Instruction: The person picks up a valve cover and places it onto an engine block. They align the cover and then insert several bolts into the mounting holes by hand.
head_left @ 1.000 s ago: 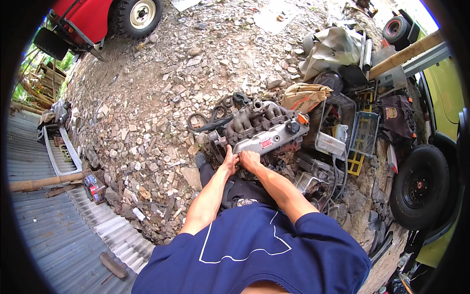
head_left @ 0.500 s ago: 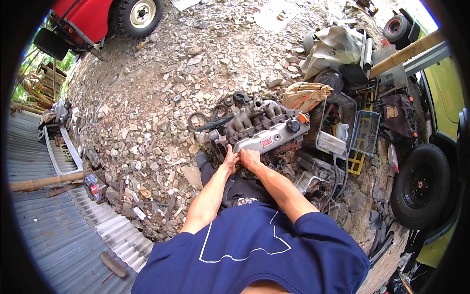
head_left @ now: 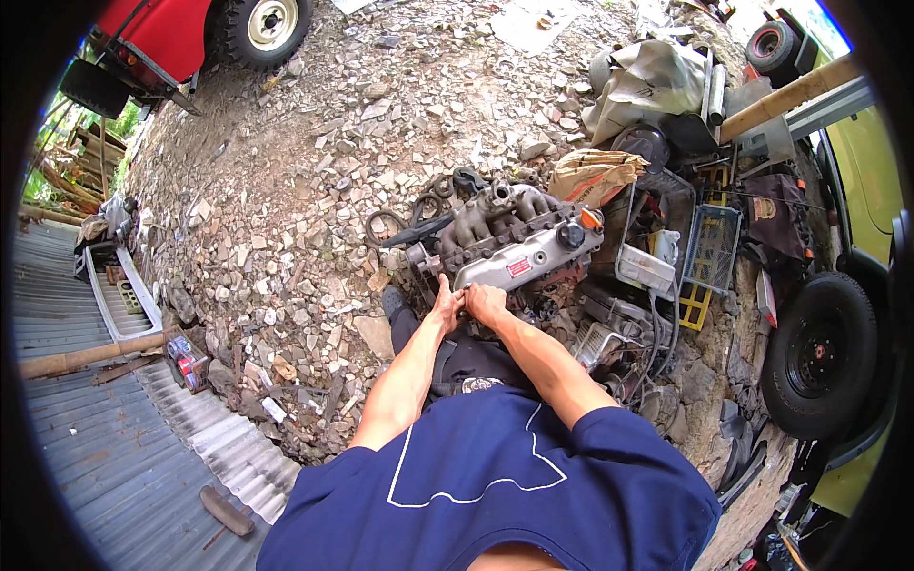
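A car engine (head_left: 487, 228) with a silver valve cover (head_left: 539, 255), a black round cap (head_left: 570, 236) and an orange part (head_left: 591, 220) rests on the stony ground in front of me. At its near left edge, my left hand (head_left: 447, 306) is curled, thumb pointing up along the engine's side. Right beside it my right hand (head_left: 487, 305) is closed in a fist, knuckles up, by the cover's near end. The two hands almost touch. Whatever their fingers grip is hidden beneath them.
Black hoses (head_left: 405, 231) lie left of the engine. To its right are a brown paper sack (head_left: 595, 176), a blue crate (head_left: 712, 249) and metal parts (head_left: 609, 333). A spare wheel (head_left: 817, 354) stands farther right. Corrugated sheets (head_left: 105, 428) cover the left side; a red vehicle (head_left: 162, 38) is behind.
My hands stay at the same engine edge, with hardly any movement. The whole view has shifted very slightly.
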Available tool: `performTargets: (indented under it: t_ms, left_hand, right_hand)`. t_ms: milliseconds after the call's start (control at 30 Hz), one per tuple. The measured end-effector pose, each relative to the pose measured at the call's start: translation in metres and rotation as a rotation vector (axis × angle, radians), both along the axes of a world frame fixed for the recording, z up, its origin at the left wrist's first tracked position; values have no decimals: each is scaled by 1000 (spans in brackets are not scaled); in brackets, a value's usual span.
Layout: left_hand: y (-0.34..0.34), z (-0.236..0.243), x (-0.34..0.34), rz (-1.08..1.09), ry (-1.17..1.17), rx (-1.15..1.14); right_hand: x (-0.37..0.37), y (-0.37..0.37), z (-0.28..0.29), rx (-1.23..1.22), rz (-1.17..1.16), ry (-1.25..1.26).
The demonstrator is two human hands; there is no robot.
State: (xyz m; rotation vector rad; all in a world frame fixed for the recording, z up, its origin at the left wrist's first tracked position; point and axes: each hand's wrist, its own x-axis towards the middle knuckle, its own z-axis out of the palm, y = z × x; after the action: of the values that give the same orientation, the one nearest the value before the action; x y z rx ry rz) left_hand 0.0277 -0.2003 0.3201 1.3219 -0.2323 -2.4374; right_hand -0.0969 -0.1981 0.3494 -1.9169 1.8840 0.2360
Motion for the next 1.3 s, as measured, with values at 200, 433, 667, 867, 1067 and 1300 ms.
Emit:
performTargets:
  t_ms: [200, 433, 667, 867, 1067, 1300]
  left_hand:
    - [-2, -11, 2, -22, -78, -19]
    - [-2, -20, 0, 27, -92, 20]
    - [0, -29, 4, 10, -64, 15]
    - [1, -19, 1, -22, 13, 36]
    - [-8, 18, -35, -116, 43, 7]
    - [7, 7, 6, 3, -108, 48]
  right_hand:
    - [1, -3, -2, 22, -29, -57]
    - [3, -8, 6, 68, 67, 60]
    - [7, -6, 4, 156, -181, -109]
    - [-2, 1, -33, -60, 76, 52]
    - [-37, 1, -115, -30, -76, 66]
    - [13, 8, -12, 47, -57, 65]
